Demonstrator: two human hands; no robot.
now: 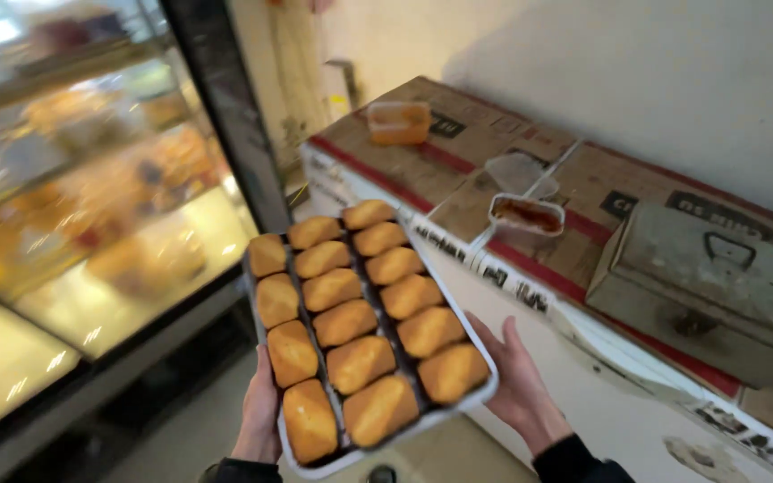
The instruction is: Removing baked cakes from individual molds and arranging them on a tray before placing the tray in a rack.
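I carry a white rectangular tray (485, 374) filled with several golden-brown oblong pastries (344, 323) laid in three rows. My left hand (259, 413) grips the tray's near left edge from below. My right hand (516, 385) holds its near right edge, fingers spread under the rim. The tray is tilted slightly and hangs in the air between a glass display case and a counter.
A lit glass display case (91, 206) with blurred baked goods stands at the left. At the right, a counter covered in flattened cardboard (458, 170) carries an orange lidded container (398, 122), an open tub with reddish contents (526, 216), a clear lid (517, 172) and a grey metal box (717, 277).
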